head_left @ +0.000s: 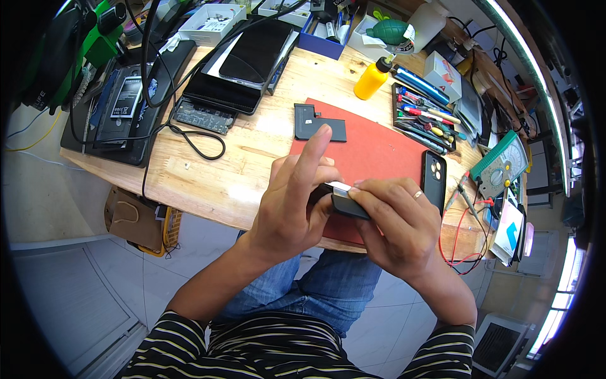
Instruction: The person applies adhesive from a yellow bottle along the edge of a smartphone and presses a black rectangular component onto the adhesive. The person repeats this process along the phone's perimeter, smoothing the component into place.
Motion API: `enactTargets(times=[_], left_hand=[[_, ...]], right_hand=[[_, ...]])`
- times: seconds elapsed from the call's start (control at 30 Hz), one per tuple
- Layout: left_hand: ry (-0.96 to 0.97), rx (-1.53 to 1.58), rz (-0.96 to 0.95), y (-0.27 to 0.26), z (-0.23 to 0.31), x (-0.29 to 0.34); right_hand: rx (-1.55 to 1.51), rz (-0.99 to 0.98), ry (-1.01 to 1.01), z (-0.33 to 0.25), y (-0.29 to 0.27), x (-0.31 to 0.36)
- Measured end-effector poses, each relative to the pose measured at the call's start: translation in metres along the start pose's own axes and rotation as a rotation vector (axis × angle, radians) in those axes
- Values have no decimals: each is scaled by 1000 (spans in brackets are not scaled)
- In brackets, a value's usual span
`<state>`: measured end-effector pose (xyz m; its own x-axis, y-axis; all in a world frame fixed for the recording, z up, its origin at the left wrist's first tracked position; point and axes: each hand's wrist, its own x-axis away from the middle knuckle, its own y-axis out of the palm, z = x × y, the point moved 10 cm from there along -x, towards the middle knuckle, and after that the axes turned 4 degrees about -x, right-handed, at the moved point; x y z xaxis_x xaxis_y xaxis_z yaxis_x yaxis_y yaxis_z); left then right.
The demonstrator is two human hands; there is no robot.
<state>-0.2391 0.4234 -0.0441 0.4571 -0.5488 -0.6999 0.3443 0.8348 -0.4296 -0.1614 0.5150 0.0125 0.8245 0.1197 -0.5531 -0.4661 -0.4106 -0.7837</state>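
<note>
Over the near edge of a red mat (385, 142), both my hands hold a flat black piece (349, 207) that looks like a phone battery, with a pale silvery strip (339, 187) along its upper edge. My left hand (284, 208) grips its left side between thumb and curled fingers, index finger pointing up. My right hand (401, 224) pinches the right side, fingertips at the strip; a ring is on one finger. The fingers hide much of the piece. Beyond them on the mat lies an L-shaped black phone battery (328, 129).
A black phone case (433, 180) lies right of the mat, near a green multimeter (499, 164) with red and black leads. Behind are a yellow bottle (372, 79) and a tool tray (426, 117). Stacked phones and tablets (252, 57) and a cable (202, 155) occupy the left.
</note>
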Motion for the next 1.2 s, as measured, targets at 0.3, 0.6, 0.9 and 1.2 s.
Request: enactTargets(times=[0.3,0.6,0.9,1.2], left_hand=[[12,1,8,-1,1,1],[4,6,9,-1,0,3],[-23,-4,2,-3,1,3],[-7,-22,-15,-5,5,-4]], right_hand=[[-30,-11,16,1,-1,0],[-45,-12,26,0,-1,-1],[-70,-17,31,2,-1,-1],[-157,-50,97,10,-1,0]])
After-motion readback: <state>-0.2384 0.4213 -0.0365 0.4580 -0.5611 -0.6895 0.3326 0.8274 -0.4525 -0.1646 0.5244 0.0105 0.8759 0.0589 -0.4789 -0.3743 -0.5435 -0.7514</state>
